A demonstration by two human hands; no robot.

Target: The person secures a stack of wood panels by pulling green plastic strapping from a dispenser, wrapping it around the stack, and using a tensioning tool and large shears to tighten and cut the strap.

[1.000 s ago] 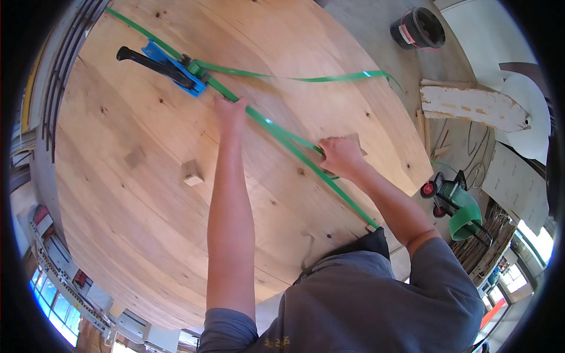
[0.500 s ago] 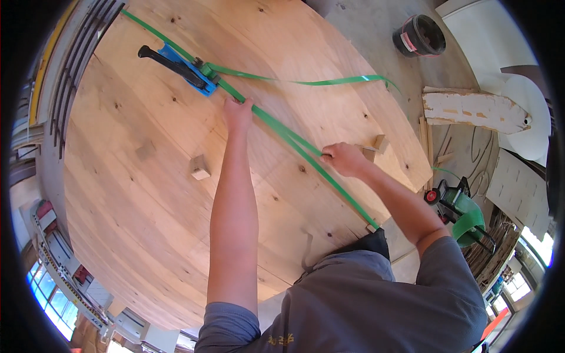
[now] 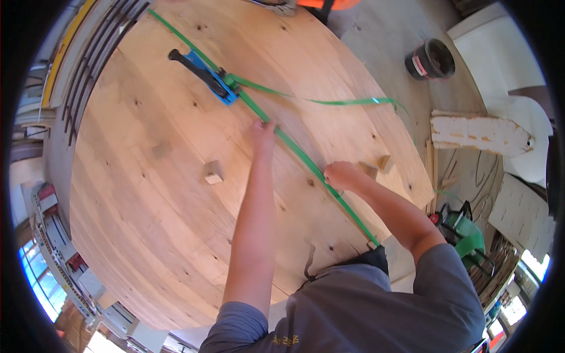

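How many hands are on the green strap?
2 in view: the left hand near the blue-and-black tool, and the right hand lower down the green strap. Others may be hidden.

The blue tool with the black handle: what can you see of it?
It looks like a hand strapping tensioner: a slim blue body with a long black handle ending in a rounded tip. It rests slantwise on the wooden panel, handle toward the upper left. Green strap meets it, and a loose tail trails off rightward; the threading is too small to make out. The left hand is close, not touching it.
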